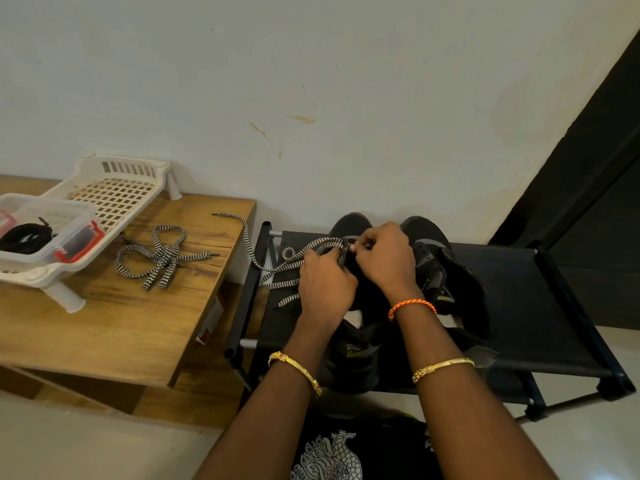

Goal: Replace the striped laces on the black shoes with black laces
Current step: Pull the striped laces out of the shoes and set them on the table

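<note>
While my left hand (325, 282) grips the striped lace (277, 271) and my right hand (384, 254) pinches at the shoe (356, 355), a hard tug could snag an eyelet

2 black shoes (436, 268) on rack; striped lace (277, 268) half out of left one; black laces (24, 237) in box.

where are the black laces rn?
In the head view, far left: the black laces lie coiled in a clear plastic box that sits in the white basket on the wooden table, well away from both hands.
</note>
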A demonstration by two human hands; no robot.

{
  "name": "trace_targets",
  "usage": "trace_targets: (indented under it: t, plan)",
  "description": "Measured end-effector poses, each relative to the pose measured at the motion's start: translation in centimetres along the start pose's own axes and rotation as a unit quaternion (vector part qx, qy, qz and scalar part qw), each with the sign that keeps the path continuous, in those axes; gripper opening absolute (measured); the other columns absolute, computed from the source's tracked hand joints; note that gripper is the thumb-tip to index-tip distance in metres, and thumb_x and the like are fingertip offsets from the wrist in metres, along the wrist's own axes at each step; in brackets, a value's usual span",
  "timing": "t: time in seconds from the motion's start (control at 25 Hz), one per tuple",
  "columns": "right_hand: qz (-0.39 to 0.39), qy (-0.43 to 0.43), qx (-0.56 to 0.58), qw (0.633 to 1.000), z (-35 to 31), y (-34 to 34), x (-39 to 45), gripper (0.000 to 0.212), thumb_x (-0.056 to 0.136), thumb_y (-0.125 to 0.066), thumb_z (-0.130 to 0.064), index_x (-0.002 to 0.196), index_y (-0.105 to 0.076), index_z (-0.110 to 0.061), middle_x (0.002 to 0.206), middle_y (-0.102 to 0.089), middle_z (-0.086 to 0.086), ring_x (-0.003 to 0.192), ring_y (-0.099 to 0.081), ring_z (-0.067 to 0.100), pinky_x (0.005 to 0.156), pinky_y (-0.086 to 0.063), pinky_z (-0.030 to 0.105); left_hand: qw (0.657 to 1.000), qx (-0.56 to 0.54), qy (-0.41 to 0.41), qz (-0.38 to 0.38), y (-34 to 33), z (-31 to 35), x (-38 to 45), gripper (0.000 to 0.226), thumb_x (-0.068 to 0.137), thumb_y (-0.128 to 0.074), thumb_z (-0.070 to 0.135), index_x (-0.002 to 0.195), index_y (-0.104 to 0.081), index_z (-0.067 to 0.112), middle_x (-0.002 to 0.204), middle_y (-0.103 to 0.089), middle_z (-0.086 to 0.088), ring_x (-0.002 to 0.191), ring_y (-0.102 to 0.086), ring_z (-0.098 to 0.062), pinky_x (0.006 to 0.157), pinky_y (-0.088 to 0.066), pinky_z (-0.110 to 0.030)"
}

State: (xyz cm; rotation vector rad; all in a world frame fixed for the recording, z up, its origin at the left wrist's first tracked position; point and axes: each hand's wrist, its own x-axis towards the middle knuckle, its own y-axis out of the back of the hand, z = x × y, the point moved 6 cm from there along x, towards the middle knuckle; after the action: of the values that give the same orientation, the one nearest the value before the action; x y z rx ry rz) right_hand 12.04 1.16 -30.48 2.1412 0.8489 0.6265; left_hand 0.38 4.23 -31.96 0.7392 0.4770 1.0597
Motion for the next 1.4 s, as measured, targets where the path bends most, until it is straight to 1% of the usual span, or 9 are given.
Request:
trace_targets:
  t: [0.16, 0.36, 0.44, 0.52, 0.6, 0.72, 1.08, 1.28, 1.4]
  plan:
    - [0.058, -0.152, 0.214, 0.963, 2.7, 0.7, 0.6, 0.013, 0.084, -0.061, -0.011, 0.071, -0.064, -0.012, 0.086, -0.065, 0.009, 0.082, -0.062, 0.024, 0.074, -0.053, 0.035, 1.0, 0.013, 0.004, 0.005, 0.0, 0.1, -0.2, 0.04, 0.091, -0.045, 0.01, 0.13, -0.052, 0.013, 0.126, -0.041, -0.017, 0.111, -0.049, -0.035, 0.095, -0.044, -0.042]
    - [0.069, -0.365, 0.534, 0.76, 4.5, -1.2, -0.2, 0.026, 0.089, -0.044, 0.003, 0.068, -0.051, -0.009, 0.065, -0.053, 0.004, 0.056, -0.051, 0.012, 0.04, -0.044, 0.016, 0.999, 0.012, 0.034, 0.013, -0.3, -0.2, -0.3, 0.037, 0.093, -0.045, 0.013, 0.129, -0.053, 0.018, 0.132, -0.037, -0.012, 0.124, -0.036, -0.031, 0.1, -0.037, -0.045]
    - [0.069, -0.333, 0.495, 0.8, 4.3, -0.8, 0.1, 0.019, 0.088, -0.041, 0.002, 0.078, -0.053, -0.009, 0.074, -0.055, 0.005, 0.064, -0.055, 0.017, 0.045, -0.047, 0.02, 0.999, -0.038, 0.032, 0.005, -0.4, -0.4, -0.2, 0.036, 0.093, -0.045, 0.013, 0.128, -0.054, 0.017, 0.128, -0.041, -0.013, 0.121, -0.04, -0.028, 0.097, -0.036, -0.036]
    - [0.06, -0.185, 0.313, 0.93, 3.0, 0.7, 0.9, 0.017, 0.084, -0.048, -0.005, 0.089, -0.058, -0.017, 0.09, -0.059, 0.004, 0.085, -0.057, 0.022, 0.068, -0.05, 0.029, 0.995, -0.092, 0.02, -0.008, -0.4, -0.4, -0.1, 0.036, 0.092, -0.045, 0.01, 0.125, -0.057, 0.015, 0.123, -0.048, -0.013, 0.115, -0.047, -0.025, 0.091, -0.035, -0.026]
    - [0.004, -0.014, 0.072, 0.997, 0.8, 0.7, 0.7, 0.018, 0.082, -0.056, -0.016, 0.095, -0.067, -0.021, 0.113, -0.055, 0.005, 0.112, -0.046, 0.024, 0.092, -0.039, 0.036, 0.993, -0.118, 0.013, -0.023, -0.3, -0.3, -0.1, 0.036, 0.09, -0.044, 0.008, 0.123, -0.059, 0.014, 0.119, -0.056, -0.013, 0.11, -0.052, -0.028, 0.092, -0.041, -0.03]
    - [-0.082, 0.035, -0.102, 0.991, -0.2, -0.9, -0.2, 0.031, 0.083, -0.062, -0.024, 0.114, -0.064, -0.024, 0.134, -0.04, 0.007, 0.13, -0.026, 0.027, 0.104, -0.024, 0.045, 0.992, -0.128, 0.012, -0.022, -0.2, -0.1, -0.3, 0.036, 0.09, -0.044, 0.007, 0.122, -0.06, 0.014, 0.114, -0.062, -0.014, 0.105, -0.056, -0.03, 0.091, -0.046, -0.04]
    - [-0.055, 0.017, -0.065, 0.996, -0.7, -0.9, -0.7, 0.013, 0.087, -0.061, -0.02, 0.096, -0.07, -0.02, 0.136, -0.038, 0.007, 0.13, -0.029, 0.026, 0.102, -0.029, 0.045, 0.99, -0.138, 0.014, -0.004, 0.1, 0.1, -0.7, 0.042, 0.088, -0.045, 0.0, 0.126, -0.058, 0.011, 0.12, -0.06, -0.013, 0.11, -0.056, -0.029, 0.092, -0.046, -0.036]
    - [-0.075, 0.005, 0.1, 0.992, -0.1, -0.6, -0.7, 0.01, 0.086, -0.061, -0.012, 0.076, -0.06, -0.016, 0.134, -0.033, 0.002, 0.13, -0.028, 0.021, 0.106, -0.024, 0.041, 0.991, -0.133, 0.017, 0.027, 0.1, 0.1, -0.9, 0.036, 0.089, -0.045, 0.001, 0.117, -0.062, 0.015, 0.106, -0.065, -0.01, 0.09, -0.058, -0.021, 0.07, -0.038, -0.025]
    - [-0.036, -0.03, 0.291, 0.956, 0.1, 1.5, -0.4, 0.021, 0.089, -0.056, -0.004, 0.073, -0.055, -0.017, 0.109, -0.05, 0.002, 0.107, -0.053, 0.015, 0.095, -0.041, 0.034, 0.991, -0.122, 0.025, 0.043, 0.2, 0.1, -0.9, 0.039, 0.087, -0.044, -0.002, 0.116, -0.062, 0.016, 0.103, -0.065, -0.009, 0.095, -0.06, -0.026, 0.071, -0.037, -0.023]
